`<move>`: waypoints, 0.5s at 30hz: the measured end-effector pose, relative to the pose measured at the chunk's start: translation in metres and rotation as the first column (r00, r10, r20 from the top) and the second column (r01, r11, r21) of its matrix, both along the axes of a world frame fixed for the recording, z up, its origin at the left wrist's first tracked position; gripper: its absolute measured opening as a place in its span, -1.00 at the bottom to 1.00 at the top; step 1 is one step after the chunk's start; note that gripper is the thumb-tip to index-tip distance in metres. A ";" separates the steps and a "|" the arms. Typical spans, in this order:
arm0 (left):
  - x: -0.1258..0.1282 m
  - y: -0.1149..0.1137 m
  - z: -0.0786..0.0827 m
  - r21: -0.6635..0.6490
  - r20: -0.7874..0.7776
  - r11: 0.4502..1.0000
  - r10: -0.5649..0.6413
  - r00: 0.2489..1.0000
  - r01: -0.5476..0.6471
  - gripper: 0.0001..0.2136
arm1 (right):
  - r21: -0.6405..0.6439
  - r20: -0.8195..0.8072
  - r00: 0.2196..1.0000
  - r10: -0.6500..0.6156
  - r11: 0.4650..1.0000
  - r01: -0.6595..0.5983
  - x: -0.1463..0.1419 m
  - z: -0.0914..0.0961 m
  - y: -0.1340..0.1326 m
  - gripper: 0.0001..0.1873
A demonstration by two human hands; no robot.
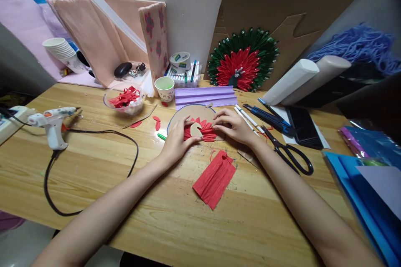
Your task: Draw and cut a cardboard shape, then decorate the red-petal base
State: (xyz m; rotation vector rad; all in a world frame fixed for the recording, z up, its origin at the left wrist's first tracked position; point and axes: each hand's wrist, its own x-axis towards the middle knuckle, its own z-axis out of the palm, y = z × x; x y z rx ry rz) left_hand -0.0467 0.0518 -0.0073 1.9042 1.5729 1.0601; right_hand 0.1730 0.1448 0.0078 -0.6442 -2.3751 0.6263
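Note:
On the desk in front of me lies a round cardboard piece [180, 112] with a blue outline. Red paper petals [207, 128] fan out on it around a small tan cardboard cutout [196, 129]. My left hand [181, 138] rests over the left side, fingers apart, its thumb by the cutout's lower edge. From the right, my right hand [235, 125] pinches at the petal tips with thumb and finger close together. Part of the fan is hidden under my left fingers. Nearer to me lies a folded strip of red crepe paper [214, 179].
Left are a hot glue gun [54, 125] with a looping black cord and a bowl [120, 102] of red scraps. Black scissors [291, 154], a utility knife [269, 119] and a phone [302, 127] lie right. Behind stands a green-and-red paper peacock [242, 60].

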 end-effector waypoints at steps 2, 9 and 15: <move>0.000 0.000 -0.001 0.005 0.004 1.000 0.002 1.000 -0.002 -0.38 | -0.005 0.001 1.000 0.008 1.000 -0.008 -0.001 -0.001 0.001 -0.90; 0.001 0.000 0.000 -0.019 0.031 1.000 0.011 0.999 -0.010 -0.28 | -0.005 -0.008 1.000 0.005 1.000 -0.005 -0.004 -0.004 0.001 -0.91; 0.001 0.000 -0.004 -0.020 0.071 1.000 0.004 0.997 -0.003 -0.24 | -0.017 -0.016 1.000 0.003 1.000 -0.003 -0.002 -0.004 0.001 -0.91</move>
